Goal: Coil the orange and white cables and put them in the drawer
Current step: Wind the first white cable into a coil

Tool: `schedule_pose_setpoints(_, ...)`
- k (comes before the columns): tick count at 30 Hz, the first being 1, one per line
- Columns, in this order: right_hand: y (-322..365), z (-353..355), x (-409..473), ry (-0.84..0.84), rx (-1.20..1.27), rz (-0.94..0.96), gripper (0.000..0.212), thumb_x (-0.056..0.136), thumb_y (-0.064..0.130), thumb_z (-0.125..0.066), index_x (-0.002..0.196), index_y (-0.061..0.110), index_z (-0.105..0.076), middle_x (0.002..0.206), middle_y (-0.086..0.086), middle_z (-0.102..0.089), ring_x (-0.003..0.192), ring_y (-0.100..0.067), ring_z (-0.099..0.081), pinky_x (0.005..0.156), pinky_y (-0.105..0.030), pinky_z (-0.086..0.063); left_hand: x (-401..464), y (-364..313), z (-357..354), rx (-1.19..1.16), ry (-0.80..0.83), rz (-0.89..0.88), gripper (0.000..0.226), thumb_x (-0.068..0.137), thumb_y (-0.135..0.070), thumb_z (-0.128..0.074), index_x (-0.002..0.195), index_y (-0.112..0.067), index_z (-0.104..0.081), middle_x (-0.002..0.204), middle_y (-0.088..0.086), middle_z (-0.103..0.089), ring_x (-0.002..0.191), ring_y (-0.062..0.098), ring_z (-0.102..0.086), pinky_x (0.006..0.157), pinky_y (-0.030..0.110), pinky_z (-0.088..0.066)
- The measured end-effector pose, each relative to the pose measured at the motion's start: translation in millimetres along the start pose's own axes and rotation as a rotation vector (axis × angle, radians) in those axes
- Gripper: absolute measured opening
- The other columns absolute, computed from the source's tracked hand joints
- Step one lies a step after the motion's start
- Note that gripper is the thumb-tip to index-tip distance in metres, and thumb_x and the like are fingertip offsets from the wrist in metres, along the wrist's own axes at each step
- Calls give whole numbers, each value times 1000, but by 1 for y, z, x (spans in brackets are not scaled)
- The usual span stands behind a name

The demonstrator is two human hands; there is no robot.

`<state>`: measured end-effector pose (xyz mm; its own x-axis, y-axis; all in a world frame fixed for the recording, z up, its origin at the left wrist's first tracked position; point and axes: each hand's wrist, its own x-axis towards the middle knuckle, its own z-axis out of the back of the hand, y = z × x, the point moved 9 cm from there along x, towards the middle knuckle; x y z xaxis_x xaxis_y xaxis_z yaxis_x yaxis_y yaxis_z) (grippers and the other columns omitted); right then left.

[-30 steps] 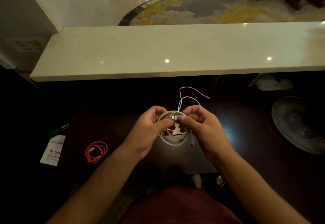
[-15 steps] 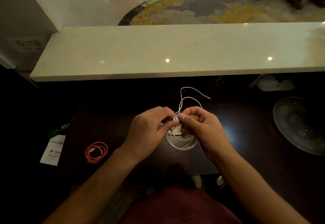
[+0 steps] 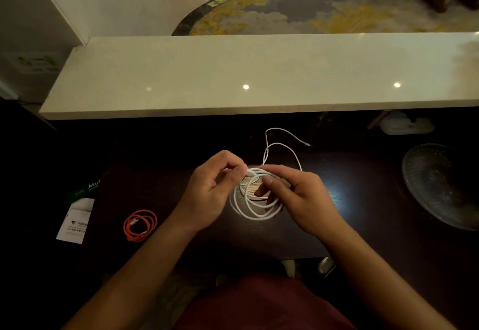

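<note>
Right hand (image 3: pixel 300 197) fingers clamp the white cable (image 3: pixel 255 201) loops above the dark bench (image 3: pixel 344 215) so they cannot spring apart, left hand (image 3: pixel 215 189) pinching the strand to feed another turn; orange cable (image 3: pixel 140 224) lies coiled at left.

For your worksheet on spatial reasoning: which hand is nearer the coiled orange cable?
Left. The left hand is just right of the orange cable; the right hand lies farther right, beyond the white cable.
</note>
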<state>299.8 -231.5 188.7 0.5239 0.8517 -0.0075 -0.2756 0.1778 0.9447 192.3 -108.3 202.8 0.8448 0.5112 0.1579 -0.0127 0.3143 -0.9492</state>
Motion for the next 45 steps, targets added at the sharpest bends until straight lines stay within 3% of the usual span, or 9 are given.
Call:
schedule_pose_setpoints(8,10,-4,3,18,-311,118,24,103,28,-58,123,30,-70,73,15,-70,64,-1,-67,62,-22,-53,5,4,9,-106,-98,38,16,97,-15,-58,91,-1,-64,98,9,-69,93,20,-69,82,31,-57)
schedule_pose_setpoints(13,18,-10,6,68,-614,183,36,98,50,-42,121,35,-65,81,11,-72,76,-9,-68,67,-40,-54,5,3,9,-140,-133,90,13,99,-3,-57,88,-1,-64,93,9,-71,87,16,-70,79,25,-55)
schedule_pose_setpoints(19,24,-6,12,90,-389,182,13,103,31,-56,107,32,-68,62,24,-57,62,-1,-62,60,-25,-46,1,-13,0,-61,-187,-33,11,92,-22,-72,96,-12,-70,94,1,-70,91,22,-70,82,35,-57)
schedule_pose_setpoints(22,24,-1,15,50,-352,164,19,103,30,-58,115,26,-71,64,16,-61,61,-6,-62,59,-32,-50,1,-15,-3,73,-175,-85,24,93,-28,-69,106,-10,-76,102,-1,-73,99,16,-71,86,31,-56)
schedule_pose_setpoints(25,28,2,15,6,-439,199,25,101,37,-53,116,27,-71,72,17,-67,65,-2,-63,62,-29,-51,2,-16,-1,166,-199,-97,26,99,-27,-62,105,-7,-78,103,-1,-76,99,7,-72,87,29,-57)
schedule_pose_setpoints(29,39,-1,10,-51,-641,325,29,100,42,-49,118,29,-68,94,11,-76,81,-9,-71,65,-33,-55,2,-13,7,300,-283,-91,31,101,-30,-58,92,-10,-80,81,-1,-75,77,10,-72,68,39,-56)
schedule_pose_setpoints(36,45,-10,10,68,-781,398,38,97,46,-43,118,28,-69,89,6,-76,74,-20,-72,54,-37,-54,6,-17,9,238,-258,-93,27,99,-29,-61,92,-10,-79,86,-2,-75,84,12,-71,76,38,-56)
schedule_pose_setpoints(42,24,10,19,23,-600,138,36,95,51,-44,110,32,-71,77,10,-73,71,-8,-68,65,-38,-54,-6,-4,-17,389,-34,-4,47,96,-51,-55,133,-24,-65,110,-7,-73,101,5,-68,86,37,-56)
schedule_pose_setpoints(45,20,12,17,38,-381,75,18,98,37,-60,109,30,-74,72,18,-70,65,0,-66,61,-24,-51,-9,-4,-19,391,-20,7,49,97,-47,-55,140,-23,-59,119,-6,-70,109,6,-66,93,36,-54)
